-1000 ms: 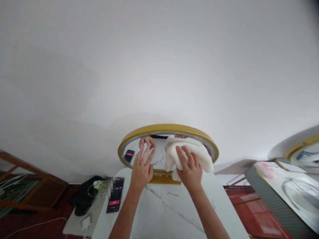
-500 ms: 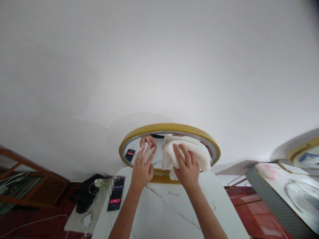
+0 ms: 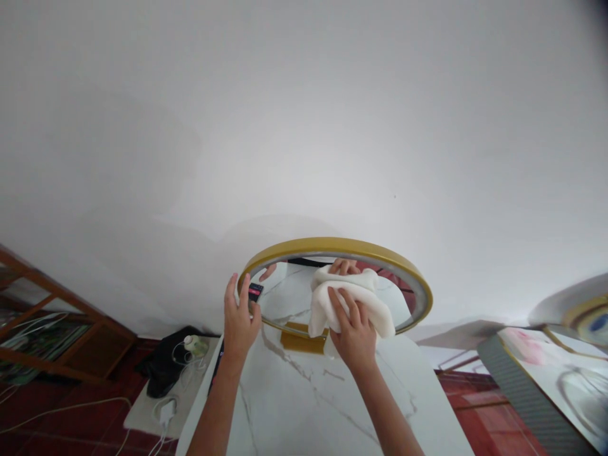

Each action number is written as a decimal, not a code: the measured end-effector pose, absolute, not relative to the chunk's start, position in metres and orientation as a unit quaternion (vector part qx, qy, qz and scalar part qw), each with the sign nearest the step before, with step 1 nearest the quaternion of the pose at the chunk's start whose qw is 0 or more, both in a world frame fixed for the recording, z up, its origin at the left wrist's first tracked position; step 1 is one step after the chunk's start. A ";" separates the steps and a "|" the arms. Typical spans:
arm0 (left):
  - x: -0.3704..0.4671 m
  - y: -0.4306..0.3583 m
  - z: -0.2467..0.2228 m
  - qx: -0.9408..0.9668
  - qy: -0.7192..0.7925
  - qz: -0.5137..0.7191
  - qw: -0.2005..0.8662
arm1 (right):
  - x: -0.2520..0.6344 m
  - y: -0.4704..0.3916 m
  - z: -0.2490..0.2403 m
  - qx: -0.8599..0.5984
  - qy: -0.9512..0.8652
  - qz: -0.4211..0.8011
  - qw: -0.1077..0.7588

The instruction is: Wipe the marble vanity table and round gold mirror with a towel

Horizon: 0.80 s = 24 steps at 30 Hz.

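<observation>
A round mirror point(image 3: 285, 288) with a gold frame stands tilted on a gold base point(image 3: 304, 342) on a white marble-patterned table point(image 3: 304, 405). My right hand point(image 3: 354, 329) presses a folded white cloth point(image 3: 380, 310) against the glass, right of its middle, fingers spread over the cloth. At the frame's left edge is my left hand point(image 3: 241, 320), its fingers bent about the rim and the thumb in front of the glass. Part of the rim is hidden behind that hand. The cloth and some fingers are reflected in the mirror.
A phone point(image 3: 217, 364) lies on the table's left, mostly behind my left forearm. Further left are a black bag point(image 3: 164, 367), a white charger point(image 3: 167, 411) with cables, and a wooden shelf point(image 3: 71, 316). A second table point(image 3: 565, 373) stands right. Behind the mirror rises a white wall point(image 3: 304, 126).
My left hand has moved left, from in front of the glass to the frame's left edge. My right hand stays on the cloth, which has shifted slightly. The view has turned a little left.
</observation>
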<state>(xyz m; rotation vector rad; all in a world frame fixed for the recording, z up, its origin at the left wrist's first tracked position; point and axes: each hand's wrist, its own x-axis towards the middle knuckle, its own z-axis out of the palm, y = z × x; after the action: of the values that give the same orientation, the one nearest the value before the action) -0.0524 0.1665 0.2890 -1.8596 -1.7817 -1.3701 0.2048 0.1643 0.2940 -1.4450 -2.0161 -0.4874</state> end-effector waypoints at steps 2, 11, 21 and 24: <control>-0.053 0.167 0.288 -0.646 -0.598 -0.466 0.092 | 0.195 0.165 0.294 -0.537 -0.770 -0.175 0.297; -0.053 0.166 0.284 -0.637 -0.595 -0.489 0.043 | 0.150 0.166 0.308 -0.491 -0.818 -0.171 0.245; -0.062 0.164 0.281 -0.640 -0.581 -0.503 -0.006 | 0.108 0.168 0.303 -0.449 -0.851 -0.195 0.192; -0.066 0.163 0.281 -0.650 -0.576 -0.496 -0.018 | 0.105 0.166 0.309 -0.470 -0.831 -0.214 0.209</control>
<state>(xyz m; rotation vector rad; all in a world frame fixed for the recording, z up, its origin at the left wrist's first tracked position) -0.0659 0.1634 0.2805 -2.0657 -1.8290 -1.5757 0.1054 0.1663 0.3085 -1.3068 -2.3118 -0.5941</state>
